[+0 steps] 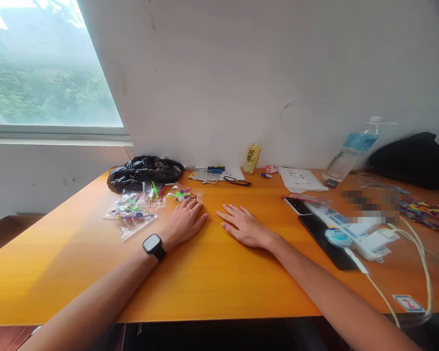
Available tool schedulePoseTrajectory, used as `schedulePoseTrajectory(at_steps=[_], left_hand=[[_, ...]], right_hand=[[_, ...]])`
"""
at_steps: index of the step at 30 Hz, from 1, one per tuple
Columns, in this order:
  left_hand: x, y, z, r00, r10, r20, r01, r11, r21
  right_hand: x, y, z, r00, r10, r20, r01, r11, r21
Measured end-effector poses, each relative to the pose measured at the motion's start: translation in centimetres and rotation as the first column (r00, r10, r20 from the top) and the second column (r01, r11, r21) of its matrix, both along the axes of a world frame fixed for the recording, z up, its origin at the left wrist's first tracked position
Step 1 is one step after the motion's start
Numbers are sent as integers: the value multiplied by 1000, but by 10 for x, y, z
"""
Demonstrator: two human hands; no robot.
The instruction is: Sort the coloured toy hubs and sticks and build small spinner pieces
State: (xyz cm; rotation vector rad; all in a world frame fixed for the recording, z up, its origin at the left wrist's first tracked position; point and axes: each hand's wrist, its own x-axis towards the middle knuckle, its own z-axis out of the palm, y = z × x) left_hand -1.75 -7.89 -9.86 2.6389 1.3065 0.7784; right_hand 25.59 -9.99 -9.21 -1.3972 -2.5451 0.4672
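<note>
My left hand (185, 220) lies palm down on the wooden table (205, 282), its fingers spread and holding nothing. Its fingertips reach the edge of a small clear bag with colourful plastic pieces (178, 193). A smartwatch (153, 245) is on the left wrist. Flat on the table to the right rests my right hand (243, 226), also with fingers apart and nothing in it. Left of my left hand lie more clear bags of small coloured parts (131, 209). One of them (154, 194) shows a bright green piece.
Along the wall are a black plastic bag (146, 170), screwdrivers (215, 170), black glasses (237, 181), a yellow drink carton (252, 159), papers (300, 179) and a tilted water bottle (347, 153). At right lie a phone (298, 205), a power strip (371, 246) with cables and a black tablet-like slab (324, 241).
</note>
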Motion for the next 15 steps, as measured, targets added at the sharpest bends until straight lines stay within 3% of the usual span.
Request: schedulePoseTrajectory(at_steps=[3, 6, 8, 11, 15], left_hand=[[9, -10, 12, 994, -96, 47, 97, 995, -17], [13, -13, 15, 988, -39, 149, 34, 999, 36], [12, -10, 11, 980, 57, 190, -67, 997, 43], [7, 0, 2, 965, 179, 192, -170, 983, -65], [4, 6, 2, 962, 137, 237, -84, 971, -223]], right_hand=[[-1, 2, -1, 992, -91, -83, 97, 993, 67], [-1, 4, 0, 977, -135, -163, 154, 982, 111], [-1, 4, 2, 981, -83, -178, 107, 986, 130], [-3, 3, 2, 977, 9, -215, 21, 990, 136], [-7, 1, -4, 952, 39, -304, -6, 994, 110]])
